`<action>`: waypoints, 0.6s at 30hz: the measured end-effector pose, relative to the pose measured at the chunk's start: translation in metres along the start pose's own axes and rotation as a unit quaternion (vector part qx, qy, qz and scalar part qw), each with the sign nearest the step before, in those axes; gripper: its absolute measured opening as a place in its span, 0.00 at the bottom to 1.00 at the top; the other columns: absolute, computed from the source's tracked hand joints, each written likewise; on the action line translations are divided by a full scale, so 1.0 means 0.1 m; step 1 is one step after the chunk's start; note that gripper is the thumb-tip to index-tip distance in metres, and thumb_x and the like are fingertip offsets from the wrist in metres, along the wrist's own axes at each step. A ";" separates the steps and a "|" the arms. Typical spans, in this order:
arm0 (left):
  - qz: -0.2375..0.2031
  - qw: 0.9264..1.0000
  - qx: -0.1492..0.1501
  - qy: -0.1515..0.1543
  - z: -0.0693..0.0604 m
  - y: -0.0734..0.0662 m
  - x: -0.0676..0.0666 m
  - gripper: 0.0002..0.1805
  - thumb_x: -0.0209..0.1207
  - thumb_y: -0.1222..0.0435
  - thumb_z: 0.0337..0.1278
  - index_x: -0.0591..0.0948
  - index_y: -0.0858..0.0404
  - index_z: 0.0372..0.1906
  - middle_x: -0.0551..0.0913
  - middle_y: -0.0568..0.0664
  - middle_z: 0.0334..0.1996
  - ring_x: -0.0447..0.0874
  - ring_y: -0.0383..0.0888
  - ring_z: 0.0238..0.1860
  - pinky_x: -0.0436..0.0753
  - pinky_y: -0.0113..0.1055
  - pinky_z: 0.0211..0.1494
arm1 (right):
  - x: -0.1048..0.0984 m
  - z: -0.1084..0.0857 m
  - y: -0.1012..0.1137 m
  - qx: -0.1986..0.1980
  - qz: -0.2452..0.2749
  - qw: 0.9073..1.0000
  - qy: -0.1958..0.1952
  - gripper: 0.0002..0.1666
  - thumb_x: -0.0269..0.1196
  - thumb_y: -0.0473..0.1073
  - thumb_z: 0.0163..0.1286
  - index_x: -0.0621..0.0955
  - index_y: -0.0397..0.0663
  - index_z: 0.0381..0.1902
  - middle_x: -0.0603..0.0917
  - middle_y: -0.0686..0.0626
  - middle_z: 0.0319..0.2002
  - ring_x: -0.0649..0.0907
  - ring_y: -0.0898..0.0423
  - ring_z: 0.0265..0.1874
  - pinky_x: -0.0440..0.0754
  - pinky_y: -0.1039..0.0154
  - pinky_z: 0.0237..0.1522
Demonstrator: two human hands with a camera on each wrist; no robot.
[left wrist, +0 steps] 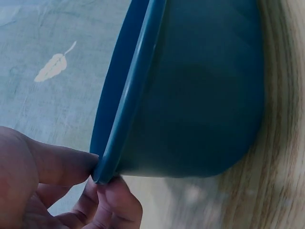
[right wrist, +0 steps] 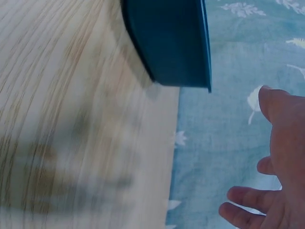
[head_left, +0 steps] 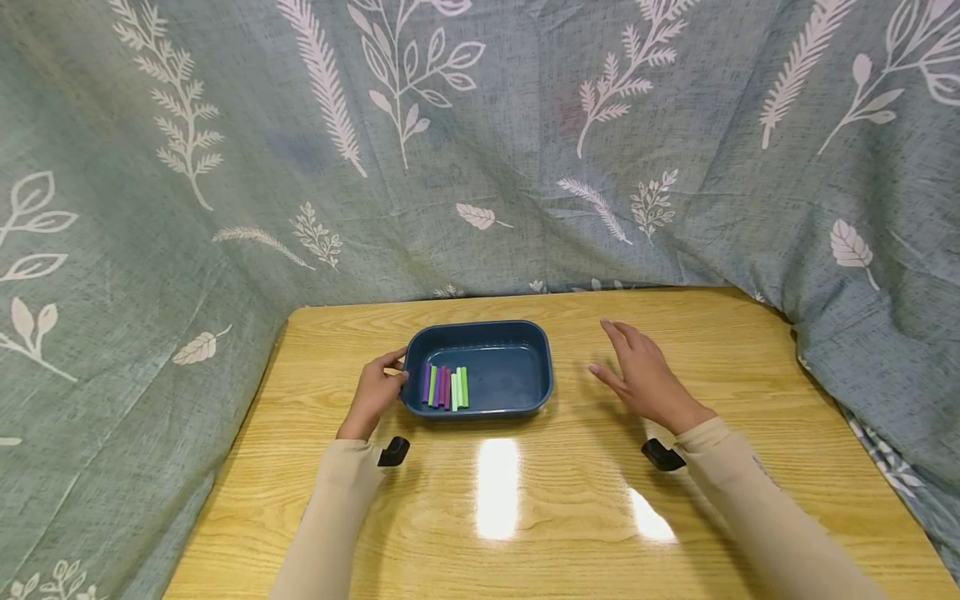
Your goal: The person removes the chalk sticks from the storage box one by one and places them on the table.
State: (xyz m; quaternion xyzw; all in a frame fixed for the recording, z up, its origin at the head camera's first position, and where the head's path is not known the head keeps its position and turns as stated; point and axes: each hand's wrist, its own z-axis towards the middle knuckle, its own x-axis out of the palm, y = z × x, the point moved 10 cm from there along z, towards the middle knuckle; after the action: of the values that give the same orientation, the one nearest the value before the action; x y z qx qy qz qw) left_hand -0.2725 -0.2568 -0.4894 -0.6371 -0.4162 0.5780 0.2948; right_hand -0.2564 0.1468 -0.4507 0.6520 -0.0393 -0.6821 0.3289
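Observation:
A dark blue rectangular tray [head_left: 510, 379] with rounded corners stands on the table. Several short coloured sticks, looking like chalk [head_left: 445, 388], in purple, maroon, green and pale green, lie side by side in its left part. My left hand [head_left: 377, 392] pinches the tray's left rim between thumb and fingers; the left wrist view shows this rim [left wrist: 126, 100] close up. To the right of the tray, my right hand [head_left: 647, 379] hovers apart from it, fingers spread and holding nothing. In the right wrist view the tray's outer wall [right wrist: 171, 43] is beyond the hand [right wrist: 281, 167].
The wooden table [head_left: 570, 517] carries the tray near its far edge. Behind and at both sides hangs a grey-blue curtain [head_left: 480, 167] with white leaf prints. A black wrist piece shows at each cuff.

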 end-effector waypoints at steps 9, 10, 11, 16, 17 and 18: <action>-0.044 0.999 -0.027 -0.004 0.00 0.06 -0.01 0.28 0.54 0.77 0.73 0.73 0.68 0.76 0.75 0.61 0.49 0.72 0.38 0.29 0.79 0.31 0.30 | 0.05 0.07 0.15 -0.002 0.039 0.999 0.007 0.43 0.61 0.49 0.83 0.58 0.34 0.82 0.63 0.27 0.76 0.65 0.28 0.74 0.59 0.29 0.74; -0.044 0.999 -0.029 -0.003 0.01 0.07 -0.01 0.28 0.54 0.77 0.74 0.73 0.68 0.76 0.75 0.61 0.50 0.72 0.38 0.29 0.80 0.32 0.30 | 0.06 0.08 0.17 -0.002 0.044 0.999 0.007 0.43 0.61 0.49 0.83 0.58 0.34 0.82 0.63 0.27 0.76 0.65 0.28 0.74 0.59 0.29 0.74; -0.045 0.998 -0.033 -0.003 0.01 0.08 -0.01 0.28 0.54 0.77 0.74 0.73 0.67 0.76 0.75 0.60 0.50 0.72 0.38 0.30 0.80 0.32 0.31 | 0.06 0.09 0.18 -0.002 0.049 0.999 0.008 0.42 0.61 0.49 0.82 0.58 0.34 0.82 0.63 0.27 0.76 0.65 0.28 0.74 0.60 0.29 0.74; -0.056 0.998 -0.038 0.000 0.01 0.09 -0.01 0.28 0.54 0.77 0.74 0.73 0.67 0.76 0.75 0.61 0.51 0.73 0.38 0.31 0.81 0.31 0.30 | 0.08 0.13 0.27 -0.001 0.081 0.997 0.009 0.41 0.62 0.47 0.82 0.60 0.36 0.82 0.64 0.28 0.75 0.66 0.29 0.74 0.64 0.30 0.72; -0.058 0.998 -0.039 0.000 0.01 0.09 -0.01 0.28 0.54 0.77 0.74 0.73 0.67 0.76 0.75 0.61 0.51 0.73 0.38 0.31 0.81 0.31 0.31 | 0.09 0.14 0.29 -0.002 0.087 0.996 0.009 0.41 0.63 0.47 0.81 0.60 0.35 0.82 0.64 0.28 0.75 0.66 0.29 0.74 0.65 0.31 0.72; -0.060 0.997 -0.040 0.001 0.01 0.10 -0.01 0.28 0.54 0.77 0.74 0.73 0.67 0.76 0.74 0.61 0.51 0.73 0.38 0.31 0.81 0.31 0.31 | 0.09 0.15 0.31 -0.002 0.094 0.996 0.010 0.41 0.63 0.46 0.81 0.61 0.35 0.82 0.64 0.28 0.75 0.66 0.30 0.74 0.66 0.32 0.72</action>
State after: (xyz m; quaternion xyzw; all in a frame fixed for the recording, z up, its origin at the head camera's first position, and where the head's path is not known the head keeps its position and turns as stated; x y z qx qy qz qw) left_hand -0.2716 -0.2626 -0.4974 -0.6230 -0.4760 0.5414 0.3035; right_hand -0.2569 0.1123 -0.4418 0.6516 -0.0961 -0.6416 0.3931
